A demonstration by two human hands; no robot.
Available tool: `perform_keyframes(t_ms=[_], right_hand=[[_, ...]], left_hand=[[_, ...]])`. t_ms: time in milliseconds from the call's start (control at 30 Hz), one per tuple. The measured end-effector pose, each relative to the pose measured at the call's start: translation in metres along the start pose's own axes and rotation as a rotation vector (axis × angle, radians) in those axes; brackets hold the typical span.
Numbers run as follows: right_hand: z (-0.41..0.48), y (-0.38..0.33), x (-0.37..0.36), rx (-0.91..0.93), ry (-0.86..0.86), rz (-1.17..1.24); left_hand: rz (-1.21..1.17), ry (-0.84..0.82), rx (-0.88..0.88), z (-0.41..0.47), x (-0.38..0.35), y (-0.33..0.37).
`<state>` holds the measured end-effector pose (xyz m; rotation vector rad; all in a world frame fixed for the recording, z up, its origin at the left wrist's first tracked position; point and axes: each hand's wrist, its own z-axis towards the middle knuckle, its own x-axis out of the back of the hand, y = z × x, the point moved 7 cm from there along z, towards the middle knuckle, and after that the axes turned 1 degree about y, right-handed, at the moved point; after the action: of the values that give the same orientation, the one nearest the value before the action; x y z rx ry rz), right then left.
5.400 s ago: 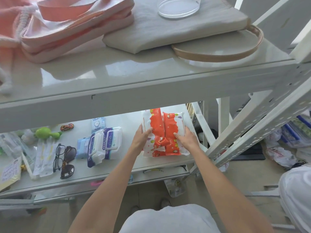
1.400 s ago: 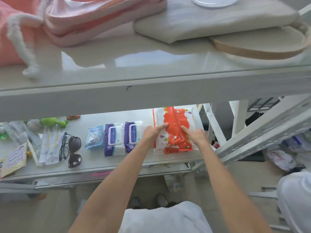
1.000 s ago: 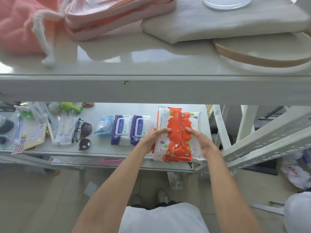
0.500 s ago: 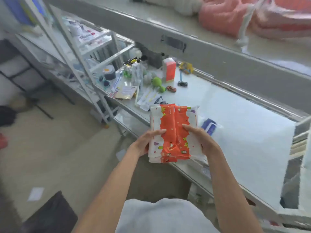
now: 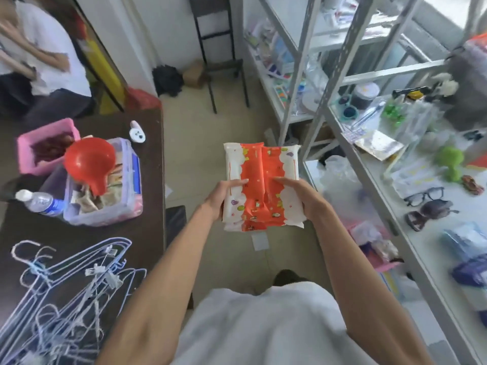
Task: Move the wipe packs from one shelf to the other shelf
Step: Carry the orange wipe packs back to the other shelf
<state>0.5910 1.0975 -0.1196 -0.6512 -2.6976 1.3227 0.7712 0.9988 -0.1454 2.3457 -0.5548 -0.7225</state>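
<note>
I hold a stack of orange-and-white wipe packs (image 5: pixel 261 177) flat in front of me, over the floor between a table and the shelving. My left hand (image 5: pixel 224 193) grips the stack's left edge, thumb on top. My right hand (image 5: pixel 303 193) grips its right edge the same way. Purple and blue wipe packs (image 5: pixel 471 270) lie on the white shelf (image 5: pixel 421 259) at the right edge of the view.
A dark table (image 5: pixel 126 248) on the left carries blue wire hangers (image 5: pixel 66 293), a clear tub with a red scoop (image 5: pixel 91 162), a pink bin and a water bottle. Glasses (image 5: pixel 424 196) and small items lie on the shelf. Another person stands at the far left.
I have lifted the orange packs off the lower shelf and turned left; the stack now hangs over the floor, with the shelf to my right and the table in view.
</note>
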Motion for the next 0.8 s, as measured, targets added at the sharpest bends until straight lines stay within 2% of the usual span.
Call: perform_keyframes(t_ms=[300, 600, 800], right_hand=[[0.149, -0.059, -0.061, -0.078, -0.086, -0.091], [0.329, -0.178, -0.106, -0.083, -0.193, -0.073], [0.421, -0.261, -0.132, -0.089, -0.205, -0.084]], left_hand=[[-0.017, 0.090, -0.041, 0.059, 0.085, 0.083], [-0.059, 0.265, -0.021, 0.163, 0.161, 0.230], [-0.101, 0.298, -0.051, 0.220, 0.200, 0.328]])
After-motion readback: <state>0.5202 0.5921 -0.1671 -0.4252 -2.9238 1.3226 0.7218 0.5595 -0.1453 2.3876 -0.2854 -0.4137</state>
